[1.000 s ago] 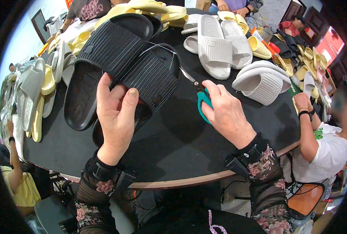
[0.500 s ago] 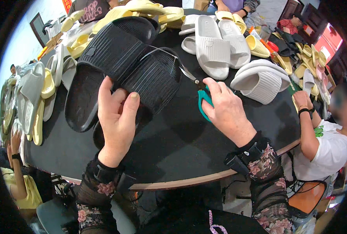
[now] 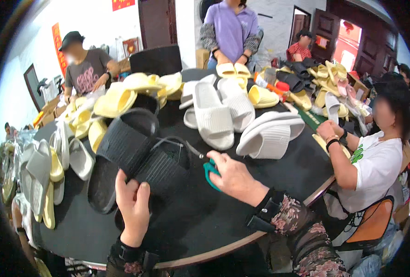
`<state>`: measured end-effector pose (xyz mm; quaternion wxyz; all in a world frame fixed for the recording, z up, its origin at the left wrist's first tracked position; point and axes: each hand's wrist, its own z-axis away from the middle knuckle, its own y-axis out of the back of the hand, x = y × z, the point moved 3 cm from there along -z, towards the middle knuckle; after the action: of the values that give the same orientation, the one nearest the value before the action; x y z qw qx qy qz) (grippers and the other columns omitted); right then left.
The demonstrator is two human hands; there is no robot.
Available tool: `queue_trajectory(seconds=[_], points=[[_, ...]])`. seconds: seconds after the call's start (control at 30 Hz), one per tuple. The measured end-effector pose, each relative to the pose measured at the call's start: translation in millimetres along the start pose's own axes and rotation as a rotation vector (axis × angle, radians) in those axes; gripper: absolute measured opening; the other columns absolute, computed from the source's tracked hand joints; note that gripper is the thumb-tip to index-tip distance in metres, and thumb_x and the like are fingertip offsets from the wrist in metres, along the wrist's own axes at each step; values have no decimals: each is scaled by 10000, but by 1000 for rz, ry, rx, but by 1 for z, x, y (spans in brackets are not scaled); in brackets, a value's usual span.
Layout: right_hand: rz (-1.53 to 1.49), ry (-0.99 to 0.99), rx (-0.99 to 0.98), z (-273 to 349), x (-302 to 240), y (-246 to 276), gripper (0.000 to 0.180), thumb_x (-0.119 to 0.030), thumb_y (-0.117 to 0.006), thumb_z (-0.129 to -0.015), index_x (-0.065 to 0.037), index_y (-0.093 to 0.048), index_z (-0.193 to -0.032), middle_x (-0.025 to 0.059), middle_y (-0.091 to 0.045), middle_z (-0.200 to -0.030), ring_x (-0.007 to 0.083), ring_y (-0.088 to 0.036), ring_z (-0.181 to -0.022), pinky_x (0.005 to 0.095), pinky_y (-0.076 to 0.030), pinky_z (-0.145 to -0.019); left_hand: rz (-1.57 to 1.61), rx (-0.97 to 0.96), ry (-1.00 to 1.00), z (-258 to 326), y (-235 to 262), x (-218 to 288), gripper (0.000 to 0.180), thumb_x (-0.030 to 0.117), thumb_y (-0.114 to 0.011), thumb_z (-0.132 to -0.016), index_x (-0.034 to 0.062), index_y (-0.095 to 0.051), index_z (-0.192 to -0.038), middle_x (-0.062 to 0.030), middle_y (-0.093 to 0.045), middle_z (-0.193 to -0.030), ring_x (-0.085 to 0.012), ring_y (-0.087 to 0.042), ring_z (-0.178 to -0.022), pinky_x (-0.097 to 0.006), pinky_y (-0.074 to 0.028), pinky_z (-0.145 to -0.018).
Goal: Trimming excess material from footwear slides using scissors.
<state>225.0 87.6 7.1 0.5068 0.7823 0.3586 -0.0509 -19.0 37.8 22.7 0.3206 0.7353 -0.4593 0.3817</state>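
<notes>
A pair of black ribbed slide slippers [image 3: 127, 141] lies tilted together in front of me, a thin loop [image 3: 170, 138] arching over the right one's opening. My left hand [image 3: 134, 203] is closed on the near edge of the slippers, thumb on the right one's strap. In my right hand [image 3: 237, 179] are small scissors with green handles [image 3: 210, 175]. Their metal blades [image 3: 194, 150] point up and left, close to the loop's end. Whether the blades touch the loop I cannot tell.
White slippers [image 3: 214, 115] stand beyond, with another white pair [image 3: 272, 134] to their right. Yellow slippers [image 3: 115, 99] and grey ones [image 3: 34, 168] crowd the left side. A person in a white shirt [image 3: 371, 159] sits at the right table edge [image 3: 318, 191]; others are farther back.
My view has tilted upward, showing more of the room. The scissors' tips have come closer to the loop's end. My left hand keeps its hold on the slippers.
</notes>
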Motion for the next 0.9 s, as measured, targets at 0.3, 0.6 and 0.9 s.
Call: queue_trajectory(seconds=[0.3,0.6,0.9], points=[[-51,-76,-166,-1,5,-10,421,-148,-581,-807,-23,-450,-1188,239,-586,-997,386,-605,-877,438,-500,-755,137,-51,84,0,2,-3,558,-10,-561,-828,-148,-286,-1294,14,-431,-640,-52,-414,-601,-185,-359,-564],[13,-39,-226,-4,17,-19,393,-175,-584,-795,-26,-467,-1140,199,-595,-903,363,-617,-795,430,-511,-700,83,-121,54,-4,-4,-3,527,-35,-512,-836,-163,-275,-1289,-23,-493,-692,-73,-470,-623,-215,-418,-583],[23,2,-208,1,24,-22,353,-158,-574,-791,0,-470,-1088,209,-587,-901,366,-617,-810,437,-515,-693,255,-95,186,-4,-19,-5,509,-47,-480,-848,-121,-262,-1302,-39,-512,-760,-95,-500,-633,-231,-446,-587]])
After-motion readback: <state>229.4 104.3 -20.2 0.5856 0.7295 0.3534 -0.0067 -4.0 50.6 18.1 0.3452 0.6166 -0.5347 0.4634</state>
